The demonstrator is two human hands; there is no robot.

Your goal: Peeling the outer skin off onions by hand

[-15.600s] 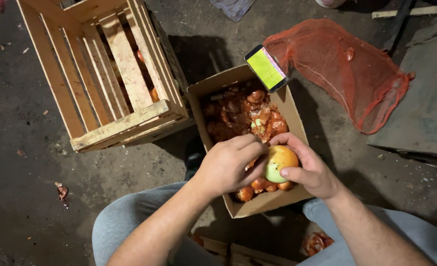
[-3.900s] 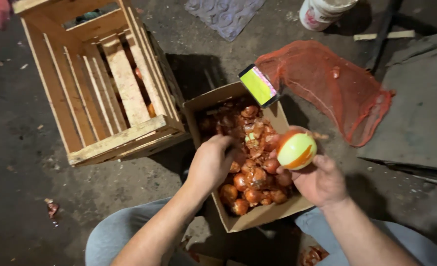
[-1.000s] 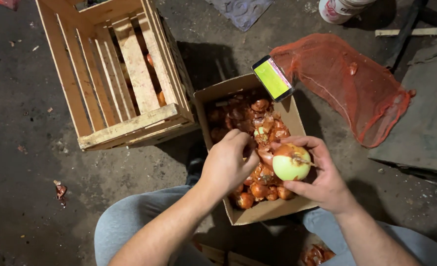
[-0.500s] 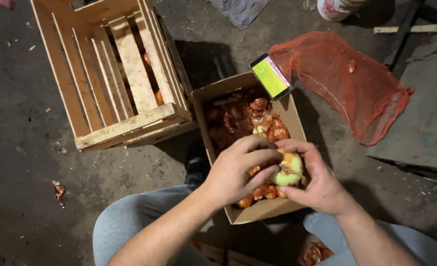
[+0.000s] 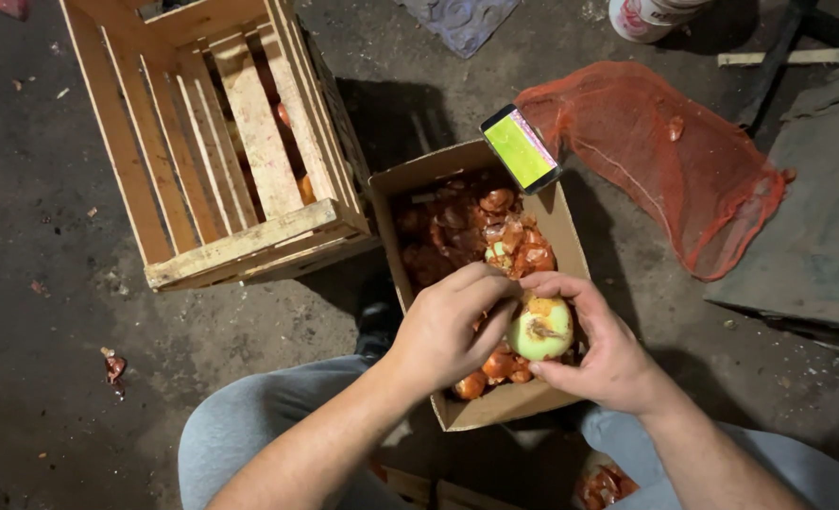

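Dark, stained concrete floor [image 5: 51,236] forms the working surface, scattered with small scraps of peel; grey-trousered knees [image 5: 249,434] occupy the near edge of the view, on either side of a cardboard box [image 5: 495,411], which serves as the landmark here. Over the near half of the box, the right hand [image 5: 608,354] is closed around a pale green, mostly peeled onion [image 5: 540,331], fingers curled over its far side and thumb under its near side; the left hand [image 5: 443,326] is pressed against the onion's left side, fingertips pinched at its top; both hands meet on the onion. Inside the box, beneath and beyond the hands, lies a heap of orange-brown onion skins [image 5: 467,222]. On the far right corner of the box rim rests a phone [image 5: 520,148] with a lit green screen, tilted; just beyond and to the right of the box lies an orange mesh sack [image 5: 665,151], slack on the floor. Left of the box, touching or nearly touching its far left corner, stands a wooden slatted crate [image 5: 221,142]; orange shapes show between its slats. Farthest from the box, at the top edge, sit a white bucket [image 5: 651,14] and a crumpled cloth [image 5: 462,19].
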